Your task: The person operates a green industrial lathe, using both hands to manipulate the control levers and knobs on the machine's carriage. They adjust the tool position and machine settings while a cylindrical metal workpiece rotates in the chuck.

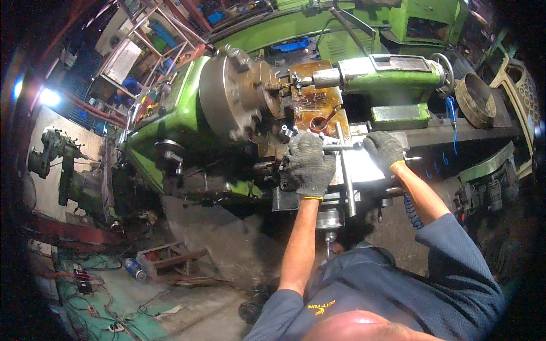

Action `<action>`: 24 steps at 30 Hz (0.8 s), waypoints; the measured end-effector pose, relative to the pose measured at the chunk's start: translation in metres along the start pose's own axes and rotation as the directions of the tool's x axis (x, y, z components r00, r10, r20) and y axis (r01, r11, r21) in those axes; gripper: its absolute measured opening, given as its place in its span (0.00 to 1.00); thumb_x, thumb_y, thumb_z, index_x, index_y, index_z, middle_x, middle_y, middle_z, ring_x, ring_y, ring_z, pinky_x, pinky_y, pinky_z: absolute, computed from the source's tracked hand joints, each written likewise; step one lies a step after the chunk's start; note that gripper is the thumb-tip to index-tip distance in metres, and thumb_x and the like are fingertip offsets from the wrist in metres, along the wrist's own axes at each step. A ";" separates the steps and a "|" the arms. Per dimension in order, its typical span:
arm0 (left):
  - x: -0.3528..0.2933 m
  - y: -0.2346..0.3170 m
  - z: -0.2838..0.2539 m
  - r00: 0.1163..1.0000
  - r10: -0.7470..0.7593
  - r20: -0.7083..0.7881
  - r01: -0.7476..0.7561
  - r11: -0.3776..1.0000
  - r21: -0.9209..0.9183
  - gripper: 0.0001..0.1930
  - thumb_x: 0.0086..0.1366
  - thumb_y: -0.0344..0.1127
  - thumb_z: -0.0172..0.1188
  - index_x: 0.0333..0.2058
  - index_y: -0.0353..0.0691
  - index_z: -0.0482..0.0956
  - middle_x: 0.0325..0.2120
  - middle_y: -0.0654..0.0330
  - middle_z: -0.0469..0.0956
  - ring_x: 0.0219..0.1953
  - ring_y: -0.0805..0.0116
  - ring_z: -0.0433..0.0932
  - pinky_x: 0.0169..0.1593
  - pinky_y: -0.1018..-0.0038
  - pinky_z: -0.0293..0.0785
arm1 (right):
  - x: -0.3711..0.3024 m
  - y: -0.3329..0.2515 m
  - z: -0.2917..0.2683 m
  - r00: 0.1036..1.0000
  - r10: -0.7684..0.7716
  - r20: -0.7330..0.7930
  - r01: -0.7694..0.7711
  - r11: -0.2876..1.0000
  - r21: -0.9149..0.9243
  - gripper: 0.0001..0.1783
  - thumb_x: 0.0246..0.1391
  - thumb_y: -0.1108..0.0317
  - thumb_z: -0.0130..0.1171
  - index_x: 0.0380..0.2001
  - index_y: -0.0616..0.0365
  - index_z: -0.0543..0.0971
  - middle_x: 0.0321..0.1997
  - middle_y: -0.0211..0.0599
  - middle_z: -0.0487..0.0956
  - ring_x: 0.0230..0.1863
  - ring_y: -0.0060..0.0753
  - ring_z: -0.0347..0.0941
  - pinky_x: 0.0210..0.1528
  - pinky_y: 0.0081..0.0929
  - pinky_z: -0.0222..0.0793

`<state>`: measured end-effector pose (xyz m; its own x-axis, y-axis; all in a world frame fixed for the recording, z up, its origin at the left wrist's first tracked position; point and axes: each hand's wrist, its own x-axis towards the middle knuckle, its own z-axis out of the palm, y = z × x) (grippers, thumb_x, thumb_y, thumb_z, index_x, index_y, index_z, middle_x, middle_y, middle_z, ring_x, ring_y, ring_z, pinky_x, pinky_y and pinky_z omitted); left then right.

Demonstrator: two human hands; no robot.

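Flanking a metal lever (343,147), gloved hands (310,166) curled, grip unclear; lathe chuck (223,94) farther left

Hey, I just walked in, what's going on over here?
Someone in grey gloves is at a green lathe. Their left hand is on the tool holder area, its fingers mostly hidden; their right hand is beside the knobbed end of a metal handle, though whether it grips anything is hard to tell. The big round chuck looks blurred, so it may be spinning. Behind the hands, a small red cup sits on a brown, wet-looking plate.
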<state>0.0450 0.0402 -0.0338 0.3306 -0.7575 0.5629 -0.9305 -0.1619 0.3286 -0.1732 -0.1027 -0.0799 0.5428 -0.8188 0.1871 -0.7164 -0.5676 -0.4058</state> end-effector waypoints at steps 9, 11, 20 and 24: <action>0.000 0.001 0.001 0.999 -0.004 0.034 0.003 1.000 0.029 0.29 0.50 0.45 0.66 0.50 0.36 0.83 0.56 0.45 0.77 0.64 0.41 0.70 0.68 0.46 0.62 | -0.001 -0.001 -0.001 1.000 0.027 0.010 -0.027 1.000 -0.005 0.19 0.64 0.49 0.55 0.40 0.53 0.85 0.45 0.48 0.83 0.50 0.56 0.78 0.54 0.52 0.73; -0.001 -0.002 0.003 0.999 -0.011 0.048 0.010 1.000 0.023 0.30 0.50 0.45 0.67 0.51 0.35 0.82 0.57 0.45 0.77 0.64 0.41 0.69 0.68 0.46 0.62 | -0.001 -0.002 -0.001 0.999 0.034 0.008 -0.034 0.999 0.008 0.19 0.64 0.50 0.55 0.40 0.53 0.85 0.45 0.48 0.83 0.50 0.56 0.78 0.53 0.52 0.73; 0.000 0.002 -0.004 0.998 -0.024 0.054 0.023 1.000 0.002 0.30 0.50 0.44 0.68 0.51 0.34 0.82 0.57 0.45 0.77 0.64 0.43 0.69 0.68 0.47 0.63 | 0.000 -0.001 -0.001 0.999 0.047 0.013 -0.047 0.999 0.006 0.21 0.65 0.48 0.53 0.41 0.53 0.85 0.45 0.48 0.83 0.51 0.56 0.78 0.54 0.52 0.72; 0.000 0.000 -0.002 0.999 0.024 0.032 -0.025 0.999 0.032 0.29 0.50 0.43 0.68 0.50 0.35 0.82 0.56 0.45 0.77 0.63 0.43 0.70 0.67 0.47 0.64 | -0.001 0.001 -0.002 0.999 0.046 0.011 -0.046 0.999 0.020 0.21 0.65 0.48 0.52 0.42 0.53 0.84 0.46 0.49 0.83 0.52 0.56 0.78 0.55 0.52 0.72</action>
<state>0.0452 0.0420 -0.0323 0.3032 -0.7811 0.5458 -0.9429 -0.1630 0.2905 -0.1754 -0.1026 -0.0786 0.5142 -0.8429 0.1584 -0.7316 -0.5275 -0.4318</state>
